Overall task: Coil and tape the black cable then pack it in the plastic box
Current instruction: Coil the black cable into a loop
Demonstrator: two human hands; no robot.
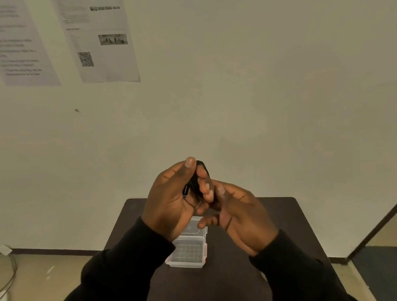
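Observation:
Both hands are raised in front of me above a small dark table. My left hand (170, 199) grips the coiled black cable (195, 184), thumb pressed on top, with a black connector end showing beside the palm. My right hand (240, 218) touches the coil from the right, its fingers curled against it. Most of the coil is hidden between the fingers. I cannot make out any tape. Below the hands the clear plastic box (188, 252) sits open on the table, its lid folded back toward the wall, with nothing visible inside.
The dark table (281, 222) stands against a pale wall with printed sheets (102, 37) taped up at the upper left. A thin cable (10, 278) lies on the floor at the left. A dark doorway frame (376, 228) rises at the right.

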